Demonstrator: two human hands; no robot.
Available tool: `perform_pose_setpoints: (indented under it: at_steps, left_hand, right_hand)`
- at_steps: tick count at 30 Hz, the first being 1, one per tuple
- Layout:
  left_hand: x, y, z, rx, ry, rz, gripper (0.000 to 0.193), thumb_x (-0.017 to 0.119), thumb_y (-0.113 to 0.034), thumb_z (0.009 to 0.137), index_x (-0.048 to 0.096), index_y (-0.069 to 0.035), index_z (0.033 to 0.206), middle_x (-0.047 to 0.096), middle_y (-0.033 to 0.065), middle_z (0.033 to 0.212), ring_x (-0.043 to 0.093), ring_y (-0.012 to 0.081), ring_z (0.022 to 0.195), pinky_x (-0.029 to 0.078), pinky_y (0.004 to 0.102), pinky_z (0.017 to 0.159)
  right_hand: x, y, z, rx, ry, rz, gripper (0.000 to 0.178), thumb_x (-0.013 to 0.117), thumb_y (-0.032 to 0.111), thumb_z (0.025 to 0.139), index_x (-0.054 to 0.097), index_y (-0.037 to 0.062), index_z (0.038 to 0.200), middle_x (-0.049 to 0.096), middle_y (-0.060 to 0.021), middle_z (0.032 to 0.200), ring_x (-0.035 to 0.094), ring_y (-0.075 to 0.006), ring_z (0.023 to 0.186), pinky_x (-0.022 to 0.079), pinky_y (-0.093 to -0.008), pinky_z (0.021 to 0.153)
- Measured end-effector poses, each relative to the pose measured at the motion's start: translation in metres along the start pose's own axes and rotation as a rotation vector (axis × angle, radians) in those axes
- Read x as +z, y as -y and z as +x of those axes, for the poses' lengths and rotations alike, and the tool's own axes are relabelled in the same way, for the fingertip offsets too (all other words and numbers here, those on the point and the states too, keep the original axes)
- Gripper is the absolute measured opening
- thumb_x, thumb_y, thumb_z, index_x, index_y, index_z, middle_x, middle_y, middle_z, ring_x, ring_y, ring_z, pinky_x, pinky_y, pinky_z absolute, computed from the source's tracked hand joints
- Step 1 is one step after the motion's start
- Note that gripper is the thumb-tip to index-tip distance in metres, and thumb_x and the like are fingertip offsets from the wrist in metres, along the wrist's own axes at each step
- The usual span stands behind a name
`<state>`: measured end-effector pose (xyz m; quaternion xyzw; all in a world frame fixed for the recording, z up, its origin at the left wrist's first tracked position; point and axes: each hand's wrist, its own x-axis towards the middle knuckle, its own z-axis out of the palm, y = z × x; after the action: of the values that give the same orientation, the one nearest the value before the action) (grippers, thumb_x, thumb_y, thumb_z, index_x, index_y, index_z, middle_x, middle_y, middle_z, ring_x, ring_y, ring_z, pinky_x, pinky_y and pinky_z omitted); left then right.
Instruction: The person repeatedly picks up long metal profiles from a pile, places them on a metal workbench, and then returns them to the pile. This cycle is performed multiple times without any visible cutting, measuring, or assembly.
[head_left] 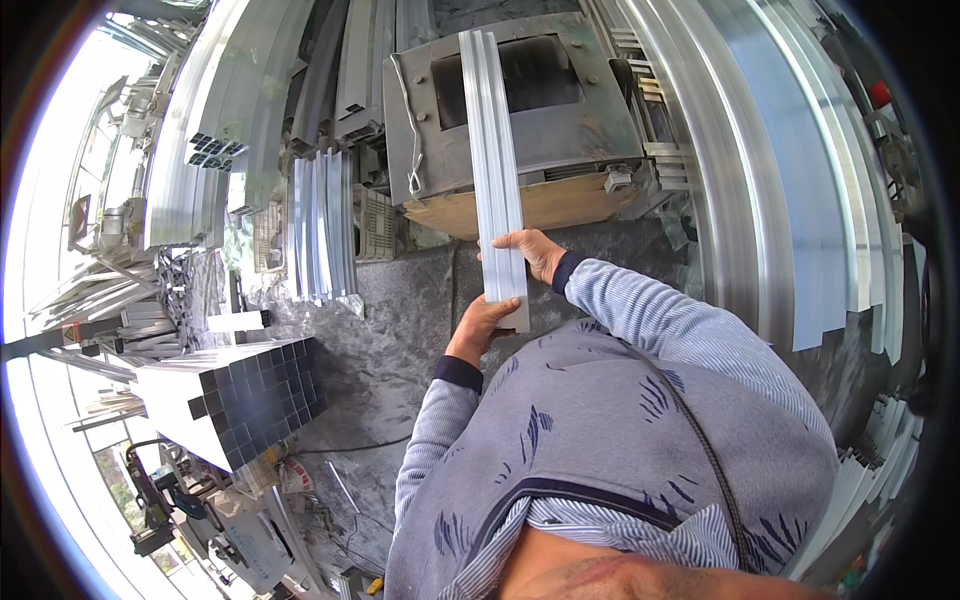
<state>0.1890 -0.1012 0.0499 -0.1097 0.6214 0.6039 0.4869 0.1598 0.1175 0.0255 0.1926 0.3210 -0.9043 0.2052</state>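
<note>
A long, ribbed silver metal profile (492,160) is held out in front of me, its near end close to my waist and its far end over a grey metal cabinet (580,150). My left hand (481,326) is closed round the left side near that close end, thumb on top. Farther along, my right hand (537,254) grips the right edge, with its thumb lying over the upper face. The fingers beneath the profile are mostly hidden.
The cabinet has a dark window opening (545,72) and stands on a wooden base (560,207). Long metal profiles (735,170) line the right side. Bundled square tubes (262,392) lie at the left, near a plastic crate (376,226). A cable (365,447) crosses the floor.
</note>
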Motion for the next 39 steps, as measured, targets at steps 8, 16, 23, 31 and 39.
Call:
perform_pose_setpoints:
  at_steps: [8,16,23,31,39]
  left_hand:
    - [0.028,-0.016,0.040,-0.125,0.057,-0.154,0.068,0.091,-0.036,0.097,0.057,-0.006,0.147,0.072,0.0108,0.125,0.073,0.0288,0.110,0.063,0.0516,0.093]
    - [0.035,-0.034,0.071,-0.032,0.035,-0.247,0.058,0.091,-0.028,0.096,0.062,-0.007,0.142,0.074,0.0089,0.122,0.074,0.0273,0.106,0.064,0.0485,0.087]
    - [0.027,-0.082,0.098,0.006,0.000,-0.257,0.057,0.091,-0.026,0.095,0.063,-0.008,0.141,0.076,0.0061,0.121,0.076,0.0247,0.106,0.067,0.0448,0.085]
    - [0.015,-0.155,0.146,0.067,-0.107,-0.156,0.049,0.085,-0.028,0.101,0.064,-0.004,0.139,0.076,0.0066,0.119,0.077,0.0200,0.102,0.069,0.0350,0.077]
    - [-0.011,-0.134,0.141,0.099,-0.134,-0.153,0.052,0.087,-0.030,0.100,0.064,-0.006,0.141,0.076,0.0058,0.119,0.077,0.0198,0.103,0.069,0.0354,0.076]
  right_hand:
    - [-0.036,0.031,0.029,0.062,-0.018,0.033,0.062,0.074,0.015,0.098,0.056,-0.0103,0.151,0.074,-0.0290,0.131,0.076,-0.0382,0.121,0.058,-0.0512,0.111]
    - [-0.047,0.064,0.057,0.038,-0.002,-0.075,0.071,0.081,0.027,0.095,0.057,-0.0064,0.153,0.071,-0.0268,0.137,0.071,-0.0370,0.128,0.055,-0.0499,0.113]
    - [-0.029,0.119,0.116,-0.837,-0.472,-1.163,0.107,0.091,0.033,0.080,0.036,-0.0060,0.162,0.052,-0.0293,0.152,0.049,-0.0454,0.145,0.040,-0.0543,0.124]
    - [0.004,0.199,0.212,-0.897,-0.624,-1.741,0.099,0.085,0.047,0.080,0.050,-0.0021,0.159,0.041,-0.0274,0.159,0.032,-0.0470,0.155,0.031,-0.0538,0.130]
    - [0.020,0.174,0.227,-0.905,-0.548,-1.745,0.086,0.080,0.043,0.085,0.057,0.0027,0.157,0.037,-0.0309,0.167,0.025,-0.0524,0.161,0.034,-0.0575,0.131]
